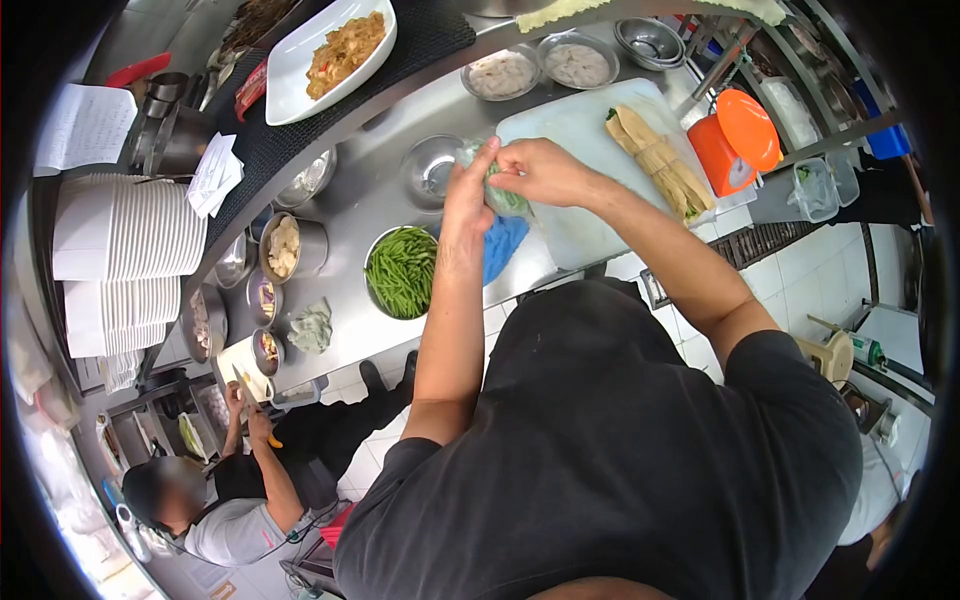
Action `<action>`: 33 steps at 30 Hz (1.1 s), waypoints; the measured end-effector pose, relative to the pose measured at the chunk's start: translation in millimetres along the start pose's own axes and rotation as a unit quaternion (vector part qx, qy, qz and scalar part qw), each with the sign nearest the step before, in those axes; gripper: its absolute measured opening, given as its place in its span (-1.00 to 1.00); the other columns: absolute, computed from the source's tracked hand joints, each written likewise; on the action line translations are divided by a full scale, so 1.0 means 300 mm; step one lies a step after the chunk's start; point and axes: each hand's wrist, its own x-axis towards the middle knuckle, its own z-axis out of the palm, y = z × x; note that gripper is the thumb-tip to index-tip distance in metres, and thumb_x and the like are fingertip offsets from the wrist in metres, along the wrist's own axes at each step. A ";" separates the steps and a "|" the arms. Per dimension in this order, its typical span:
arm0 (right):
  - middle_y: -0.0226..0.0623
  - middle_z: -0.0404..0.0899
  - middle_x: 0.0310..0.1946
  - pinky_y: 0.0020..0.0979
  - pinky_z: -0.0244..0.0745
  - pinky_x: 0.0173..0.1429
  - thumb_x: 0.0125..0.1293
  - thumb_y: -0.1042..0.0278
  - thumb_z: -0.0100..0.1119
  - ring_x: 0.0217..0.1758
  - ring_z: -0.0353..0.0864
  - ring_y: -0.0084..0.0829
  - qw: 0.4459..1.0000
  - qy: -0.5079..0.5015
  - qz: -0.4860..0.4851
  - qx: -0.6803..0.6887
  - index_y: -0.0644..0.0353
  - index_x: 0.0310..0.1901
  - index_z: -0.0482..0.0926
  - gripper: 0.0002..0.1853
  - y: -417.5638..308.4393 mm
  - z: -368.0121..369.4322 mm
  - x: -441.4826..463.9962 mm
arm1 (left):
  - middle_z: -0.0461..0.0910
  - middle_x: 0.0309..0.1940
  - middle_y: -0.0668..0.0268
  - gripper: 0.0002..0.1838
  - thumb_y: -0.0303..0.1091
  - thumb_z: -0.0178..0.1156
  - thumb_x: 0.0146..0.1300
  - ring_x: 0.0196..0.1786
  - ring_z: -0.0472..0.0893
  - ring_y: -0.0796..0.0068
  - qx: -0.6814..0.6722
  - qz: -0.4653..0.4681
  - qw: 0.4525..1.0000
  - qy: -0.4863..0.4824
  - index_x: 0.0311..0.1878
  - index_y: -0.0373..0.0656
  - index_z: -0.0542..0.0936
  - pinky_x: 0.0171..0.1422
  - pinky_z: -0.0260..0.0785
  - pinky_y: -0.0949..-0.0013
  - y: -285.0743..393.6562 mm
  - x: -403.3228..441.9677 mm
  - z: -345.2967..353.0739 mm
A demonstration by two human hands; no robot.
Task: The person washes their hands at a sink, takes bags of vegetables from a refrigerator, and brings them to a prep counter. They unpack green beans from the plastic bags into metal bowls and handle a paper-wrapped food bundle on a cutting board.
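A clear plastic bag with something green inside (pixel 511 203) is between my hands, over the left edge of the white cutting board (pixel 570 225). My left hand (pixel 467 195) is closed around the bag's side, with its fingers partly hidden. Curled fingers of my right hand (pixel 545 170) pinch at the upper part of the bag. Just below lies a blue cloth (pixel 504 247). An empty metal bowl (pixel 428 175) stands left of my left hand. On the board's right side rests a long bundle wrapped in tan leaves (pixel 655 160).
A pot of cut green beans (pixel 400 270) stands left of my forearm. Bowls of pale food (pixel 577 62) line the back. An orange scale (pixel 735 145) is at right. Stacked white plates (pixel 130 230) fill the left shelf. A co-worker (pixel 230 510) holds a knife at lower left.
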 end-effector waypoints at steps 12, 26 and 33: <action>-0.29 0.33 -0.51 -0.19 0.27 -0.36 0.29 0.43 0.27 -0.48 0.37 -0.32 0.972 0.174 -0.039 0.156 0.24 -0.55 0.34 -0.67 -0.058 0.077 -0.049 | 0.67 -0.31 0.27 -0.67 -0.03 0.38 0.38 -0.26 0.70 0.34 -0.172 -0.053 0.983 -0.035 -0.18 -0.10 0.59 -0.15 0.59 0.23 -0.019 0.029 0.016; -0.62 0.46 -0.41 -0.59 0.30 -0.33 0.45 0.43 0.31 -0.37 0.36 -0.80 0.938 0.091 0.075 0.327 0.17 -0.31 0.50 -0.82 -0.092 -0.162 -0.042 | 0.53 0.22 0.23 -0.14 -0.62 0.44 0.18 0.25 0.59 0.36 0.034 0.055 0.988 -0.137 0.50 -0.09 0.22 0.31 0.51 0.25 0.072 -0.146 0.154; -0.36 0.50 -0.53 -0.31 0.38 -0.35 0.24 0.29 0.41 -0.47 0.46 -0.44 0.992 0.056 0.058 0.095 0.20 -0.42 0.43 -0.69 -0.095 -0.130 -0.044 | 0.59 0.21 0.08 0.00 -0.45 0.51 0.08 0.25 0.64 0.19 0.378 0.219 0.899 -0.016 0.55 -0.20 0.14 0.27 0.52 0.22 0.046 -0.095 0.102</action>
